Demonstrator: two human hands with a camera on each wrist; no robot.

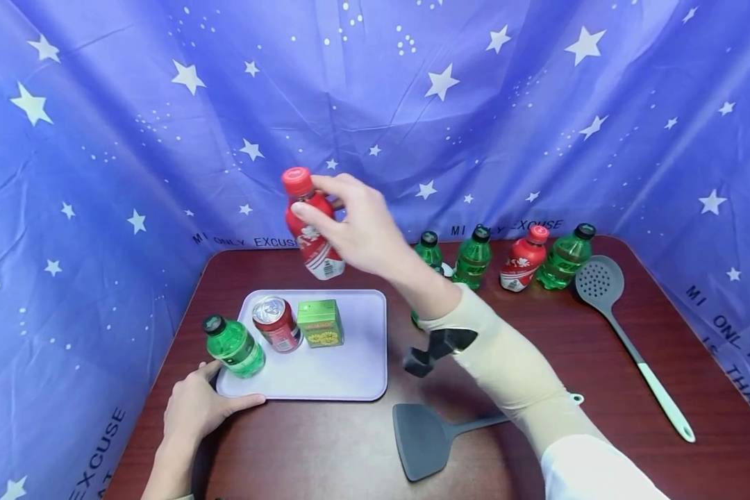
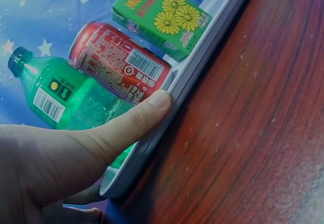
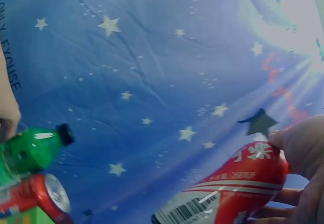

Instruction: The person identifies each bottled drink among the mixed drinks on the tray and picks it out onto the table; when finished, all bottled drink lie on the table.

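Observation:
My right hand grips a small red cola bottle near its neck. It is held up above the table, behind the tray, tilted with its red cap uppermost. In the right wrist view the bottle's barcode label shows. My left hand holds the near left corner of a white tray, the thumb along its front rim. On the tray stand a green soda bottle by that hand, a red drink can and a green drink carton with yellow flowers printed on it.
At the back right stand green bottles and another red cola bottle. A grey skimmer with a mint handle lies at the right. A grey spatula lies in front, partly under my right arm. A starry blue curtain surrounds the table.

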